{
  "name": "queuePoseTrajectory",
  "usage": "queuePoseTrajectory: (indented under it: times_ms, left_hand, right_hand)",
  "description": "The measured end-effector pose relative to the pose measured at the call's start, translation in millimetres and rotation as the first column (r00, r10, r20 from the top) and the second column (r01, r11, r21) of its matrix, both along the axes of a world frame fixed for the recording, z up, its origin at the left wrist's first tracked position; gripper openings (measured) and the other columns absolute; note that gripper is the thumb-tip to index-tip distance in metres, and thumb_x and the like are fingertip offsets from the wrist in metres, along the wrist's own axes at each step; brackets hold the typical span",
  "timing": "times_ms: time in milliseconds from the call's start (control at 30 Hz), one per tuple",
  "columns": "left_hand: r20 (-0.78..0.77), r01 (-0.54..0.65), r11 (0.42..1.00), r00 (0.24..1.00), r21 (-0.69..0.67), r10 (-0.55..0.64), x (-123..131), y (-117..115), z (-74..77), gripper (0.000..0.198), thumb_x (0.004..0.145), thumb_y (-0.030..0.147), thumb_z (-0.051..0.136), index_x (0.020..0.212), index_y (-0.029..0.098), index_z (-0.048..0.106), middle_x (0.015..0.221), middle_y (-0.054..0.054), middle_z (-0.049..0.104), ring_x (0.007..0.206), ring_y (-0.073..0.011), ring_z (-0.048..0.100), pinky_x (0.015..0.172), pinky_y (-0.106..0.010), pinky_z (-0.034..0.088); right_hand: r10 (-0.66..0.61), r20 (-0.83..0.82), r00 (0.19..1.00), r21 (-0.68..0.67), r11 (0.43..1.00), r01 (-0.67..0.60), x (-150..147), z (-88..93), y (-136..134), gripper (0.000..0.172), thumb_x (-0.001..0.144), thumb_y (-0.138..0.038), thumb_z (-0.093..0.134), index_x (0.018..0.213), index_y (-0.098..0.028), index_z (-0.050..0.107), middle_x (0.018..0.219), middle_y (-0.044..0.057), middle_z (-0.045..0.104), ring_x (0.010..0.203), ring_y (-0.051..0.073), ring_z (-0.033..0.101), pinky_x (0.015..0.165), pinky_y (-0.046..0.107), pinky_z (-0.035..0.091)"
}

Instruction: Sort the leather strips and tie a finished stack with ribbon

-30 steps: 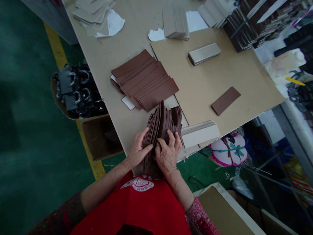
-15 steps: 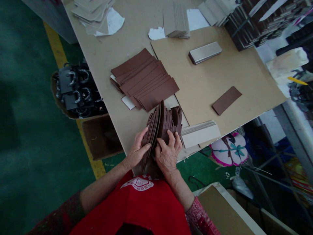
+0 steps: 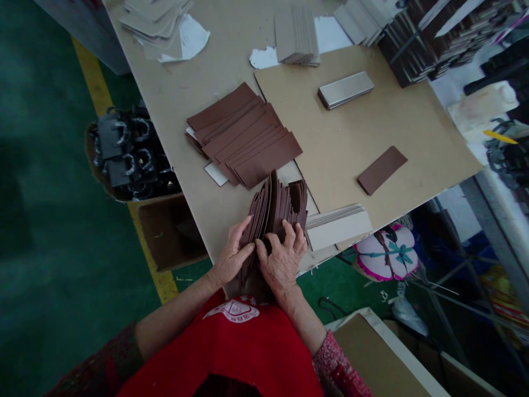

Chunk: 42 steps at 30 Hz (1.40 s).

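A stack of brown rectangular pieces (image 3: 270,204), maybe leather or card, stands on edge at the table's near edge, split by a gap in its middle. My left hand (image 3: 232,249) is closed around the left part of the stack, thumb on the near side. On the right part lies my right hand (image 3: 283,256), fingers curled over the pieces and thumb reaching into the gap. Just beyond, more brown pieces (image 3: 248,135) lie fanned out flat. To the right of my right hand is a stack of pale grey strips (image 3: 339,227).
A single brown piece (image 3: 382,170) and a small silver-topped stack (image 3: 346,90) lie on a tan board (image 3: 330,149). Grey card stacks (image 3: 295,36) stand at the back. Left of the table are a box of black items (image 3: 130,154) and an open carton (image 3: 169,231).
My right thumb has moved left, away from the index finger and toward the left part of the stack. My left hand has stayed in place.
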State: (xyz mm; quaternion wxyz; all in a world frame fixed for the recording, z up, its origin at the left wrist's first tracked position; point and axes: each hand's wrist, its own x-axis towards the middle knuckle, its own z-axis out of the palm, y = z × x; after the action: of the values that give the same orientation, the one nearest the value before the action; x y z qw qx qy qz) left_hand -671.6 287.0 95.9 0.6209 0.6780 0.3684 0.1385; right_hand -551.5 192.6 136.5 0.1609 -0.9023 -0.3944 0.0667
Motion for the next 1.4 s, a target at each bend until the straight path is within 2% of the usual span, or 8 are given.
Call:
queuePoseTrajectory:
  times_ms: [267,400,500,733,967,1100,1267,1400]
  left_hand:
    - [-0.003,-0.016,1.0,1.0,-0.001,0.016,-1.4,-1.4,-2.3,0.064,0.093,0.03,0.058,0.151,0.036,0.031,0.153,-0.003,0.034,0.142,-0.0225,0.031,0.123,-0.046,0.021]
    - [0.001,-0.024,1.0,1.0,-0.015,0.024,-0.3,-1.3,-2.5,0.068,0.09,0.033,0.062,0.151,0.036,0.031,0.151,-0.004,0.035,0.139,-0.024,0.035,0.122,-0.047,0.025]
    - [0.004,-0.025,1.0,1.0,-0.017,0.025,0.2,-1.2,-3.1,0.068,0.09,0.034,0.063,0.151,0.036,0.031,0.151,-0.004,0.035,0.138,-0.0236,0.035,0.121,-0.046,0.026]
    - [0.01,-0.005,1.0,1.0,-0.006,0.005,-2.2,-1.1,-3.1,0.065,0.092,0.031,0.059,0.151,0.038,0.03,0.152,-0.002,0.034,0.14,-0.0218,0.033,0.122,-0.044,0.024]
    - [0.002,-0.03,0.999,1.0,-0.027,0.03,2.9,-2.7,1.8,0.069,0.088,0.024,0.061,0.15,0.036,0.032,0.149,-0.004,0.036,0.135,-0.0236,0.039,0.117,-0.045,0.033]
    - [0.011,-0.036,0.999,0.999,-0.01,0.037,4.0,-2.9,2.9,0.07,0.088,0.022,0.06,0.15,0.037,0.032,0.148,-0.004,0.037,0.135,-0.0227,0.039,0.119,-0.046,0.03]
    - [0.008,-0.034,0.999,0.999,-0.035,0.035,1.1,-1.3,1.3,0.069,0.089,0.027,0.062,0.15,0.036,0.032,0.149,-0.004,0.036,0.135,-0.0233,0.039,0.118,-0.045,0.032]
    - [0.006,-0.014,0.999,1.0,-0.048,0.014,-2.6,0.4,-2.4,0.062,0.094,0.035,0.056,0.151,0.036,0.031,0.152,-0.004,0.034,0.137,-0.024,0.037,0.12,-0.047,0.028]
  right_hand:
    - [0.02,0.003,1.0,0.009,1.0,-0.02,0.5,-1.3,-3.3,0.03,0.088,-0.035,0.059,0.116,-0.026,0.066,0.148,0.008,0.045,0.146,0.035,0.023,0.115,0.063,0.025]
    - [0.058,-0.01,0.998,0.007,0.998,-0.058,2.0,-3.3,-8.1,0.037,0.089,-0.029,0.058,0.126,-0.031,0.062,0.151,0.007,0.04,0.148,0.036,0.019,0.116,0.064,0.023]
    - [0.078,-0.018,0.997,-0.005,0.997,-0.078,3.0,-4.2,-9.5,0.033,0.087,-0.029,0.061,0.119,-0.035,0.067,0.152,0.004,0.038,0.148,0.038,0.016,0.115,0.065,0.022]
    - [0.052,-0.037,0.998,-0.006,0.999,-0.052,3.3,-1.1,-5.8,0.02,0.091,-0.036,0.058,0.106,-0.033,0.071,0.148,0.003,0.043,0.147,0.037,0.018,0.114,0.064,0.024]
    - [0.018,-0.023,1.0,0.001,1.0,-0.018,1.7,-0.7,-1.2,0.025,0.091,-0.049,0.057,0.099,-0.031,0.072,0.147,0.003,0.047,0.146,0.036,0.022,0.114,0.064,0.022]
    - [0.018,-0.022,1.0,0.008,1.0,-0.018,1.3,-1.6,-1.3,0.024,0.091,-0.048,0.059,0.099,-0.03,0.072,0.147,0.003,0.047,0.146,0.036,0.022,0.115,0.063,0.021]
    - [0.028,-0.016,0.999,-0.014,0.999,-0.029,0.8,-2.2,-2.8,0.026,0.091,-0.045,0.058,0.109,-0.03,0.069,0.147,0.004,0.046,0.147,0.035,0.021,0.116,0.063,0.021]
    - [0.039,-0.021,0.999,-0.038,0.999,-0.039,2.1,-1.4,-4.6,0.038,0.092,-0.039,0.056,0.129,-0.032,0.06,0.15,0.005,0.044,0.147,0.035,0.021,0.116,0.063,0.022]
